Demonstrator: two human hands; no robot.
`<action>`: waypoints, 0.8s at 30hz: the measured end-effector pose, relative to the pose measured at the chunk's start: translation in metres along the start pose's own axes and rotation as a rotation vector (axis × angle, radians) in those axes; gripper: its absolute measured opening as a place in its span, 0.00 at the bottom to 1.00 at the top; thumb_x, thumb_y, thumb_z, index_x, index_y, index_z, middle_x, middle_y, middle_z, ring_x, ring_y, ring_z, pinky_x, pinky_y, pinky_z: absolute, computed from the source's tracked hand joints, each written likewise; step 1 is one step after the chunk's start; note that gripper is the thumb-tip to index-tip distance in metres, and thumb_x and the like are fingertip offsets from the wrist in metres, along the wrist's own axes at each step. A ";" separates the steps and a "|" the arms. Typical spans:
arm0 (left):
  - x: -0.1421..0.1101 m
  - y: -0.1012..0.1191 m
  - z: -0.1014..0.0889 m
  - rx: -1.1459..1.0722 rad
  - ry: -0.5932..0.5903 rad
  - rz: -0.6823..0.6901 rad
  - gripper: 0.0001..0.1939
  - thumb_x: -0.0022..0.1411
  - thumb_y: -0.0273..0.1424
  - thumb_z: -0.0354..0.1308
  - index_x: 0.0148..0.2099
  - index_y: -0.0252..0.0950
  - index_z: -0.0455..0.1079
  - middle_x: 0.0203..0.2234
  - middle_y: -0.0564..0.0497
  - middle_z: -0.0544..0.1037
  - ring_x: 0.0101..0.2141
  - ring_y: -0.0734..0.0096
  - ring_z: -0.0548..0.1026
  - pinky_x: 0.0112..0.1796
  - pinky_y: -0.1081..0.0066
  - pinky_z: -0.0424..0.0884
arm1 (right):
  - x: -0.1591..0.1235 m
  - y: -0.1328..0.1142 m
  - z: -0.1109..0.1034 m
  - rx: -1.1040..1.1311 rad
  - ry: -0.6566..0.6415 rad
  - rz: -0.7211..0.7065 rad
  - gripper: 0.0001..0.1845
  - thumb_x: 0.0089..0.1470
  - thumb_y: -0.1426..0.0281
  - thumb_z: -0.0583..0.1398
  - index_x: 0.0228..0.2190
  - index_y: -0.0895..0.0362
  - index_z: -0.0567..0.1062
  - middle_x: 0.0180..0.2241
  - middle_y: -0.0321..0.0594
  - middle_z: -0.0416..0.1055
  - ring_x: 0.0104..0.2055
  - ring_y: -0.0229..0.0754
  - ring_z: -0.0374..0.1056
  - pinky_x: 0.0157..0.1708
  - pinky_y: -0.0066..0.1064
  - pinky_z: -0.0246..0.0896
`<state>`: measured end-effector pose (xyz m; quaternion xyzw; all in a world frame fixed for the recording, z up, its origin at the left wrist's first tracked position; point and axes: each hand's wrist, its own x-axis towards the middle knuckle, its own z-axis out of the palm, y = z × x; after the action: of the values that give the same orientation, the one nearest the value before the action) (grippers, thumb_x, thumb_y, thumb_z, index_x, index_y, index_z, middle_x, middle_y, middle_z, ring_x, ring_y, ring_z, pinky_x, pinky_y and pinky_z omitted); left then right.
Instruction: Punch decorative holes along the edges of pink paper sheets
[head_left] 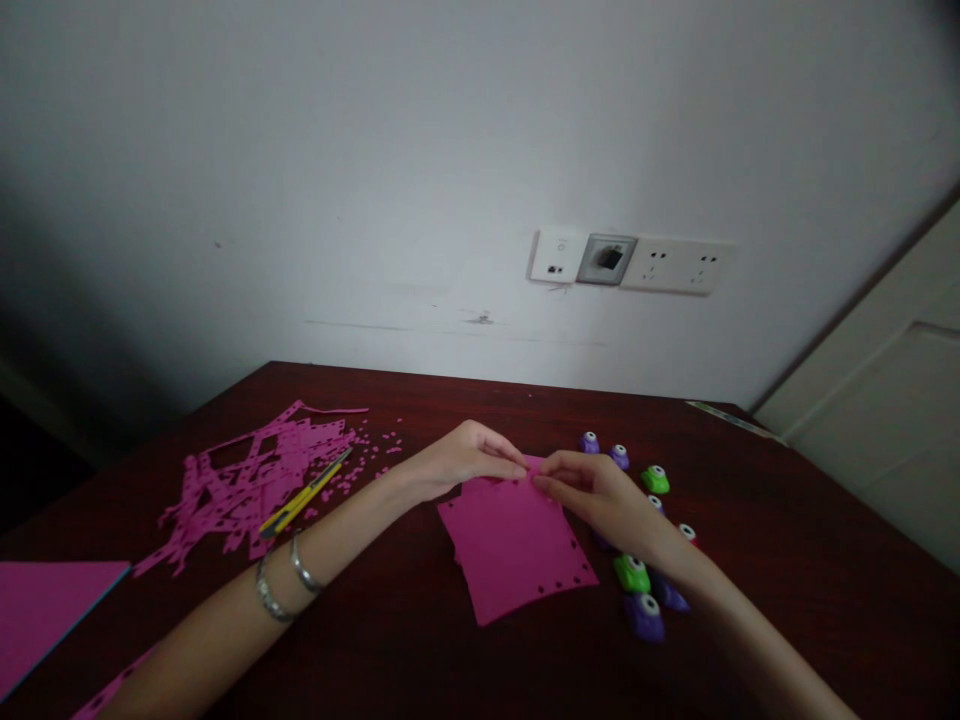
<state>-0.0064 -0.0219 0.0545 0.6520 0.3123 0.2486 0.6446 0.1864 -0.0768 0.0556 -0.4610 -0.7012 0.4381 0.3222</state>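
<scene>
A sheet of pink paper (517, 550) with small holes punched along its edges lies in front of me, slightly tilted. At its far edge, my left hand (476, 455) pinches the paper between thumb and fingers. My right hand (589, 490) grips the same edge just beside it, fingertips close to the left ones. Part of another pink piece shows between the two hands; whether it is a fold or a separate sheet I cannot tell. Close to my right forearm stand several small craft punches, among them a green one (632, 574) and a purple one (645, 617).
Left of my hands lies a heap of punched pink paper strips (255, 480), with a yellow utility knife (304, 497) on its near side and tiny pink cut-outs (364, 455) scattered around. A pink pad (52, 610) sits at the left edge. Behind the dark red table (420, 400) is a wall with sockets (679, 265).
</scene>
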 end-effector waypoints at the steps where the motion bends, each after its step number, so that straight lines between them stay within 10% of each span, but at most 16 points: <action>1: -0.001 0.001 0.000 -0.011 -0.005 -0.015 0.10 0.47 0.32 0.63 0.33 0.32 0.75 0.24 0.50 0.75 0.25 0.78 0.69 0.31 0.73 0.63 | 0.000 0.001 0.000 -0.001 -0.002 0.003 0.10 0.52 0.63 0.57 0.29 0.58 0.71 0.24 0.34 0.69 0.25 0.34 0.62 0.24 0.25 0.53; 24: -0.002 0.004 0.000 -0.059 -0.013 -0.073 0.06 0.45 0.29 0.64 0.29 0.32 0.74 0.21 0.52 0.73 0.23 0.79 0.67 0.29 0.73 0.61 | -0.002 -0.006 0.002 0.040 -0.012 0.029 0.11 0.49 0.63 0.59 0.25 0.58 0.71 0.22 0.34 0.68 0.23 0.32 0.62 0.21 0.24 0.54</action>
<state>-0.0067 -0.0232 0.0589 0.6226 0.3242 0.2296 0.6742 0.1832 -0.0806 0.0605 -0.4617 -0.6875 0.4596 0.3207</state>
